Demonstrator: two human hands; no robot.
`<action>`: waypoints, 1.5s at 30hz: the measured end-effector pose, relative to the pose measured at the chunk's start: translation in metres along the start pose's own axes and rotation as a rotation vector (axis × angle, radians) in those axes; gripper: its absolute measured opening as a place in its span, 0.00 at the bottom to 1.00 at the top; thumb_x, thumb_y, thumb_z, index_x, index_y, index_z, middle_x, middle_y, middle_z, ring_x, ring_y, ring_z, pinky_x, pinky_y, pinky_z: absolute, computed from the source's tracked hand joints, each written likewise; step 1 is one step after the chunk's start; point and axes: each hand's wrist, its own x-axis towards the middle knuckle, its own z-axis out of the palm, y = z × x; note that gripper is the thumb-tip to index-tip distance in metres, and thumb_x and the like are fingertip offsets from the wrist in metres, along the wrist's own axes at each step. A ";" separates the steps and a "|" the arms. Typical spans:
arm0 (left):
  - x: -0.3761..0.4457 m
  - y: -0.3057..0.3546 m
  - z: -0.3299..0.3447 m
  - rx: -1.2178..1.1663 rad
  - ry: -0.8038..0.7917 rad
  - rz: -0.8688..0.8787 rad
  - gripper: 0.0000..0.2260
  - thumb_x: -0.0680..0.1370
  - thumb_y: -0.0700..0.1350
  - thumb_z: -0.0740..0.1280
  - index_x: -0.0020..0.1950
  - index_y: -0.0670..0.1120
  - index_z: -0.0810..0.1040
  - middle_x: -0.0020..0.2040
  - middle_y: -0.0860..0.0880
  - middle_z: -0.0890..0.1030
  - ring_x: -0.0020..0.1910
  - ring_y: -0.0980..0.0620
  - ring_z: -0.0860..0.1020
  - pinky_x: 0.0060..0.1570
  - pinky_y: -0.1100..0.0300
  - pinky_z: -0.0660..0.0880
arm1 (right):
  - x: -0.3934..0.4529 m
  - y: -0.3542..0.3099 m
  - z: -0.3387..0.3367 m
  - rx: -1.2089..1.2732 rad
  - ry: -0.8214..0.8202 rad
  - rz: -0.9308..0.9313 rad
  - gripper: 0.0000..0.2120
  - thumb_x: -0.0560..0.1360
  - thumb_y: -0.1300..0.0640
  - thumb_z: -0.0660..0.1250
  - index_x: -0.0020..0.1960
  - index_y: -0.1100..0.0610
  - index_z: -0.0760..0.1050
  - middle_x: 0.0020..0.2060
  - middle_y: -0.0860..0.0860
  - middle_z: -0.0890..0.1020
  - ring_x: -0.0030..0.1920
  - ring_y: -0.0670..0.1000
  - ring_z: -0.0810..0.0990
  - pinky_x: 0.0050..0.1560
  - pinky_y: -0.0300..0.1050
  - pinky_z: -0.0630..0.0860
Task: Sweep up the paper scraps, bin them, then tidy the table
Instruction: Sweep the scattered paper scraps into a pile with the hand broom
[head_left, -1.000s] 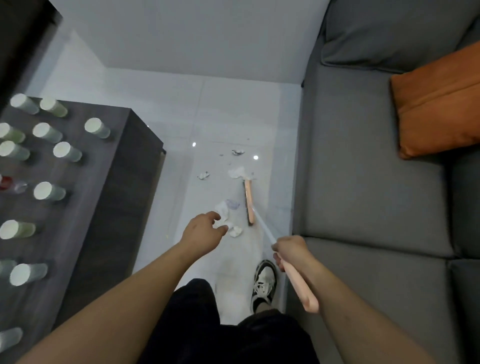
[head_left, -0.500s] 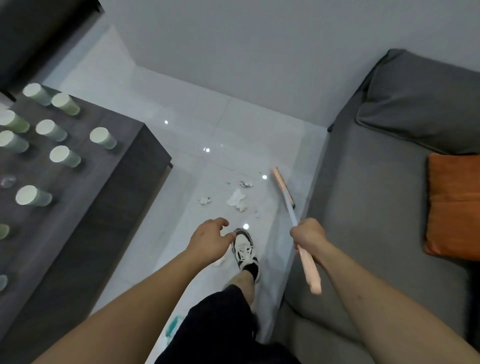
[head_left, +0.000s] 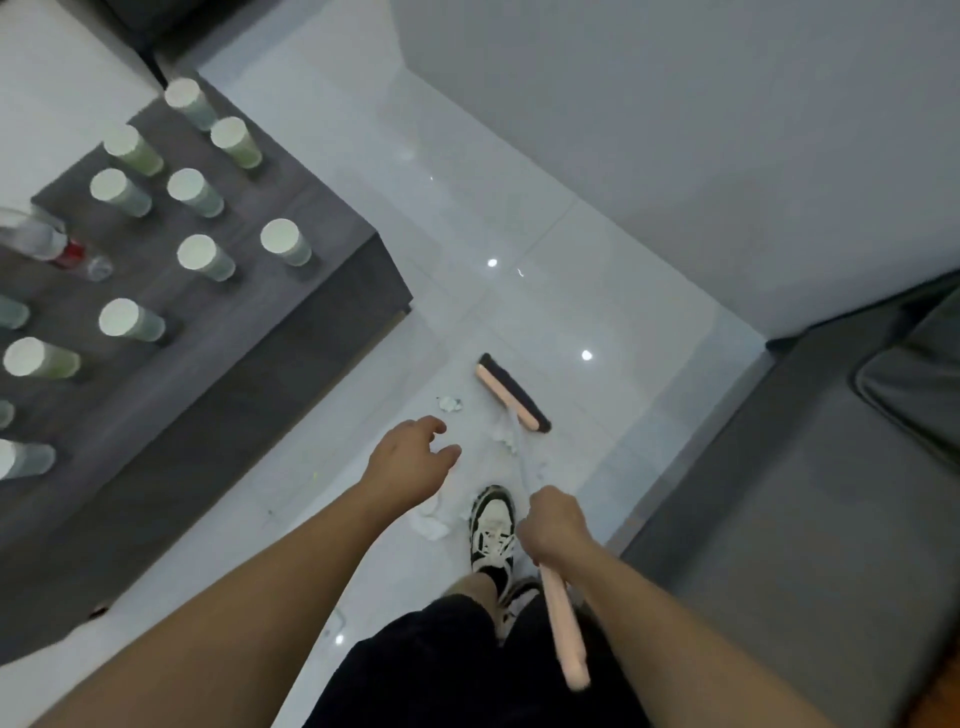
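In the head view, the sweeping step is in hand: the right hand (head_left: 553, 525) is curled tight round the pale shaft of the broom (head_left: 519, 447), just above its pink grip, and the broom's head (head_left: 511, 392) sits on the white floor (head_left: 597, 291) with its dark bristles on the far side. The left hand (head_left: 413, 462) hangs over the floor with relaxed, slightly bent fingers and holds nothing. Taking the broom head as the landmark, the paper scraps (head_left: 506, 441) lie in loose patches on its near side — 1 small crumple (head_left: 449, 404) just to its left, a cluster touching the shaft right behind it, and more white bits (head_left: 428, 525) nearer still, beside the black-and-white shoe (head_left: 492, 525). The dark table (head_left: 156, 364) stands well to the left of the broom head, with at least 10 paper cups (head_left: 285, 241) and a clear bottle (head_left: 47, 241) lying on its side among them; the grey sofa (head_left: 810, 467) lies to its right. No dustpan or bin shows here. The scraps look only partly gathered, so the next move probably calls for a short pull of the head toward the shoe — catching the stray crumple on the left as well — to make 1 pile before any binning; the table is untouched.
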 end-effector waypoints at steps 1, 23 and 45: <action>-0.004 -0.001 -0.002 -0.023 0.009 -0.022 0.20 0.77 0.57 0.64 0.67 0.52 0.73 0.62 0.50 0.77 0.57 0.50 0.75 0.52 0.57 0.71 | -0.005 -0.005 0.009 -0.042 -0.046 -0.035 0.03 0.74 0.62 0.63 0.46 0.61 0.73 0.47 0.56 0.79 0.46 0.55 0.81 0.37 0.41 0.73; -0.194 -0.073 0.072 -0.524 0.363 -0.521 0.19 0.77 0.54 0.66 0.66 0.50 0.74 0.62 0.49 0.77 0.58 0.49 0.75 0.52 0.59 0.68 | -0.033 0.040 -0.036 -0.032 0.056 0.022 0.04 0.71 0.69 0.61 0.38 0.64 0.72 0.36 0.63 0.78 0.37 0.62 0.79 0.44 0.58 0.80; -0.363 -0.374 0.112 -0.649 0.536 -0.696 0.17 0.77 0.54 0.66 0.64 0.49 0.75 0.57 0.48 0.79 0.50 0.50 0.76 0.47 0.60 0.67 | -0.227 -0.035 0.408 0.030 -0.419 0.102 0.05 0.76 0.68 0.60 0.44 0.65 0.74 0.28 0.57 0.74 0.22 0.53 0.70 0.20 0.36 0.68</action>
